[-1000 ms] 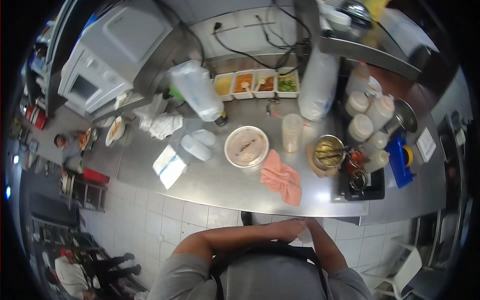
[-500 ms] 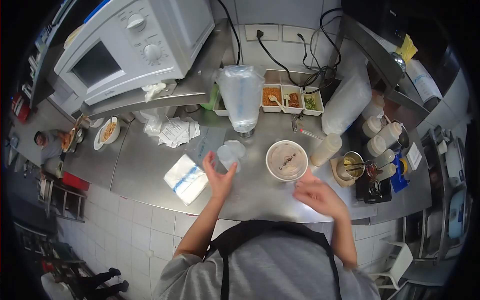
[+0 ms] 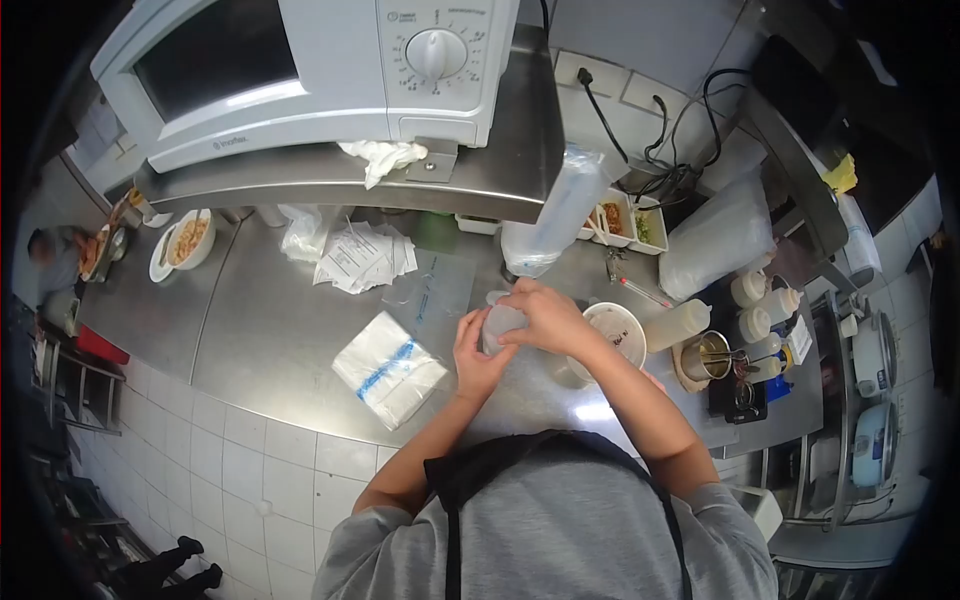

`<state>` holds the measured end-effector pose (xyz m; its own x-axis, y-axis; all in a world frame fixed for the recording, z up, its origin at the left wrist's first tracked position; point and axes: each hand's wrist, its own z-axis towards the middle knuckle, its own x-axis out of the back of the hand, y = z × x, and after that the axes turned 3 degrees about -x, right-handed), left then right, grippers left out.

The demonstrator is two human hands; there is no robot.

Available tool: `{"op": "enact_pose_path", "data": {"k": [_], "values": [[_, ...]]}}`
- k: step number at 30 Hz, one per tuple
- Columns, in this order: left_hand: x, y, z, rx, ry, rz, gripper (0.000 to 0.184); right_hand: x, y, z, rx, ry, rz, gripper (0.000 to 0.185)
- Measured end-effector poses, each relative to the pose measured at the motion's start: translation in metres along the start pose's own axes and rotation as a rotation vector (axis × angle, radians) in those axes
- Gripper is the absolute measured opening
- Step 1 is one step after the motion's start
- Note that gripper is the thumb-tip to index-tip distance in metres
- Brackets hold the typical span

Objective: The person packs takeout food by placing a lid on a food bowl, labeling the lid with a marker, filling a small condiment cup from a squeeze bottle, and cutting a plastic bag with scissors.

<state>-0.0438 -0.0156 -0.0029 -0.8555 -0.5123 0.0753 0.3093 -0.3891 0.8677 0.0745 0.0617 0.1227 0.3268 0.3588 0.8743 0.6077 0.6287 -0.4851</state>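
My left hand (image 3: 478, 355) has its fingers wrapped round the left side of a small translucent cup (image 3: 503, 328) over the steel counter. From the right, my right hand (image 3: 540, 315) grips the same cup at its rim and side. Part of another clear cup or lid shows just behind it. A round white tub with a marked lid (image 3: 615, 335) stands beside my right forearm, which partly covers it. Left of my hands lies a folded white plastic pack with blue print (image 3: 388, 370). A flat clear bag (image 3: 430, 290) lies behind that pack.
A microwave (image 3: 330, 80) sits on a steel shelf overhanging the counter. Paper slips (image 3: 365, 257) and a bowl of food (image 3: 190, 240) are at the left. Squeeze bottles (image 3: 678, 325), a metal pot (image 3: 708, 355) and a large plastic bag (image 3: 720, 235) stand at the right. Another person (image 3: 58, 262) is far left.
The view has swung left. My right hand has moved from beside the tub across to the cups, and both hands have closed on one cup.
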Motion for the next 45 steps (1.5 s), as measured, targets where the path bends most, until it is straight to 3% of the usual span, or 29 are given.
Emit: {"op": "enact_pose_path", "data": {"k": [11,17,20,23,26,34,42,45], "values": [[0.0,0.002,0.002,0.036,-0.068,-0.057,0.062,-0.012,0.011,-0.011,-0.015,0.104,0.238,0.051],[-0.001,0.001,0.0,0.011,-0.085,-0.017,0.064,0.006,0.003,-0.013,-0.136,0.133,0.369,0.051],[0.0,0.007,0.001,-0.016,-0.103,0.054,0.067,0.009,0.012,-0.016,-0.12,0.07,0.523,0.049],[0.003,-0.002,-0.005,0.029,-0.196,0.047,0.07,0.013,0.011,-0.021,-0.398,-0.033,0.999,0.05],[0.004,-0.012,-0.003,0.014,-0.26,0.022,0.067,0.012,0.015,-0.025,-0.376,-0.017,1.077,0.052],[0.009,-0.039,0.028,0.095,-0.273,0.141,0.061,0.016,0.02,-0.032,-0.345,0.073,1.045,0.047],[0.069,-0.068,0.109,0.143,-0.3,0.412,0.065,0.01,0.035,-0.048,-0.32,0.093,1.093,0.047],[0.076,-0.061,0.133,0.296,-0.558,0.214,0.061,0.007,0.032,-0.047,-0.317,0.08,1.106,0.047]]}}
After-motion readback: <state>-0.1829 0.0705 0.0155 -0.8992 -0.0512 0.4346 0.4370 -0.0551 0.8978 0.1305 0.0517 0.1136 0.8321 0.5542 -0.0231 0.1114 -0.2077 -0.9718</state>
